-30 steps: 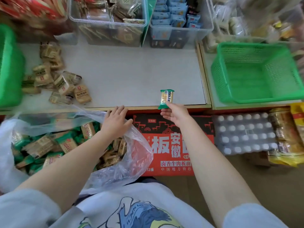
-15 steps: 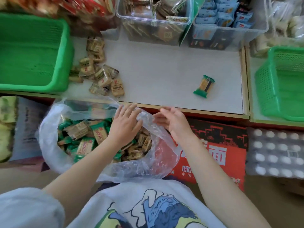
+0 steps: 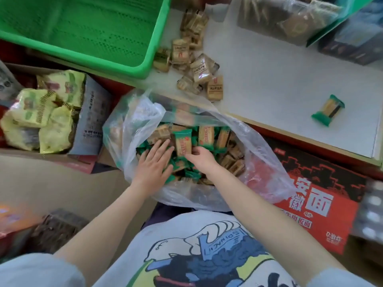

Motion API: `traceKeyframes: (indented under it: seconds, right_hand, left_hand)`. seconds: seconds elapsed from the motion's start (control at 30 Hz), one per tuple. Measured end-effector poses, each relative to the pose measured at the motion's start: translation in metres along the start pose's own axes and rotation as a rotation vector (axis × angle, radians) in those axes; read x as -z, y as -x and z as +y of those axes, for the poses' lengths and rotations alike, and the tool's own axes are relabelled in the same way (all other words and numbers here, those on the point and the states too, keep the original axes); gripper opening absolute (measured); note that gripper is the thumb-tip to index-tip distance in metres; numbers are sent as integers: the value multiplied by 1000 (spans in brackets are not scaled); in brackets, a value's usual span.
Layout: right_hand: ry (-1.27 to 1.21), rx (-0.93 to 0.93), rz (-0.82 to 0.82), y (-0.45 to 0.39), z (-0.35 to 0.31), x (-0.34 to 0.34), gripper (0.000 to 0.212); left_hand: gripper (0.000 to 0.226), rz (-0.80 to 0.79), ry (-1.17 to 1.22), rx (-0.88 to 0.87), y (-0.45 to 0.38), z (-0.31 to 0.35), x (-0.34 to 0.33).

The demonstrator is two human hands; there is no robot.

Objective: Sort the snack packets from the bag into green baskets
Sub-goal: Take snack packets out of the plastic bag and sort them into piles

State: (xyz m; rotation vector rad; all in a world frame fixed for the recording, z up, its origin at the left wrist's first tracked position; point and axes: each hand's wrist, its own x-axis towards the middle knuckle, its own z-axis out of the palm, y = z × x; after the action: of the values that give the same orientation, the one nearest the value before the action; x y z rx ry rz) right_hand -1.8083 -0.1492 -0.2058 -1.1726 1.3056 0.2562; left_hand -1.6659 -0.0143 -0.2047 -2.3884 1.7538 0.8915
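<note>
A clear plastic bag (image 3: 267, 162) full of green and tan snack packets lies open in front of me. My left hand (image 3: 154, 164) rests flat on the packets inside it, fingers straight. My right hand (image 3: 200, 157) is in the bag too and pinches an upright green-edged packet (image 3: 182, 142). One green packet (image 3: 329, 109) lies alone on the white shelf (image 3: 290, 79). A pile of tan packets (image 3: 196, 65) sits on the shelf beside an empty green basket (image 3: 83, 32) at the upper left.
Clear bins of packaged snacks (image 3: 290, 19) stand at the back of the shelf. A red printed carton (image 3: 317, 204) lies right of the bag. Yellow-green snack bags (image 3: 43, 112) fill a box at the left. A dark box (image 3: 56, 230) sits at lower left.
My right hand let go of the green packet on the shelf, then both hands went down into the bag. The right hand now pinches another packet. The view swung left and down.
</note>
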Motion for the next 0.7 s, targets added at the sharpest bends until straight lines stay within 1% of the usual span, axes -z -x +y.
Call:
traceKeyframes:
  seconds: [0.13,0.2,0.23,0.27,0.33,0.4,0.43,0.5,0.57,0.63,0.7]
  right_hand:
    - [-41,-40,115,-8,1,-20,44]
    - [-62,-38,123,-3,1,-19,44]
    - [-71,-28,113,4,0,-17,40]
    - [-61,-13,103,12,-2,-12,35]
    - [15,35,104,30,-2,2,30]
    - [63,92,157,53,-4,26,24]
    - [29,110,185,63,-4,39,21]
    - [-119,136,257,88,-3,74,16]
    - [-355,179,336,108,2,111,16]
    - [-640,210,405,119,12,151,14]
    - [-784,227,472,124,25,192,11]
  left_hand:
    - [71,4,42,-34,2,-12,-7]
    - [72,1,57,-23,2,-14,-8]
    - [73,-4,69,-18,2,-13,-7]
    - [74,-13,80,-8,2,-12,-6]
    - [73,-20,83,16,4,-4,1]
    - [68,16,81,49,3,9,10]
    - [68,53,92,66,2,16,15]
    - [74,141,128,30,-9,42,29]
    - [78,174,147,-63,-34,78,36]
    - [76,143,116,-164,-61,122,38]
    - [70,83,63,-255,-87,164,32]
